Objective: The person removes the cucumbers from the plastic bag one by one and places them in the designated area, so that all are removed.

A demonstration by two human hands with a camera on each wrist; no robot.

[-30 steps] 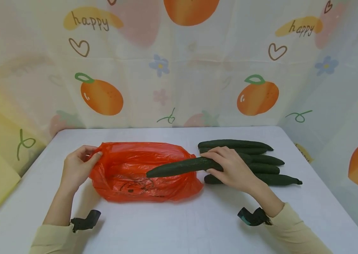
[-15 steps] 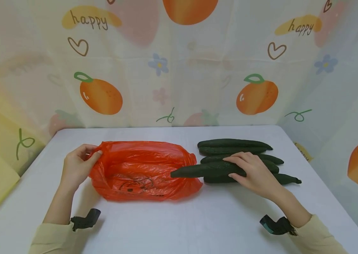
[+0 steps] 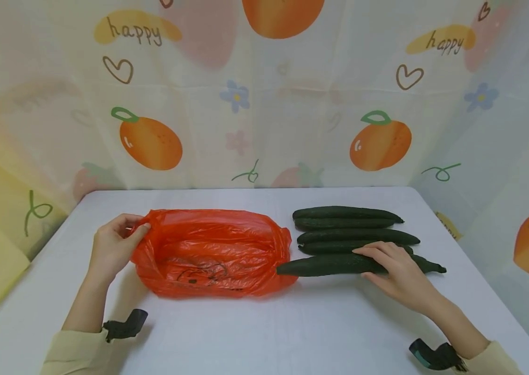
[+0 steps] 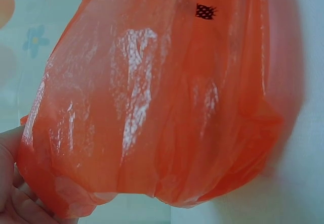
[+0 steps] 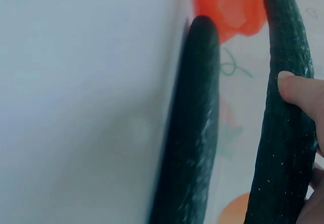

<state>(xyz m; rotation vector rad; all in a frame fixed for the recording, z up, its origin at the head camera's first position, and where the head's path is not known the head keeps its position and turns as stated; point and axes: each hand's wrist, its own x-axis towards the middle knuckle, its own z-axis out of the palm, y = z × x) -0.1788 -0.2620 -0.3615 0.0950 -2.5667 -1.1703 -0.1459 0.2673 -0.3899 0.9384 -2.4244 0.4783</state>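
Note:
A red plastic bag lies on its side at the left of the white table. My left hand pinches its left edge between thumb and fingers. My right hand grips a dark green cucumber, thumb on its near side in the right wrist view. That cucumber points left, its tip close to the bag's right end. Beneath it rests the nearest table cucumber, mostly hidden in the head view but showing its right end. What is inside the bag cannot be made out.
Several more cucumbers lie side by side behind the held one, on the table's right. White tabletop stretches in front of the bag. A printed fabric curtain stands behind the table.
My right hand has drawn the cucumber rightward and toward me, away from above the bag and down over the nearest cucumber. My left hand stays at the bag's edge.

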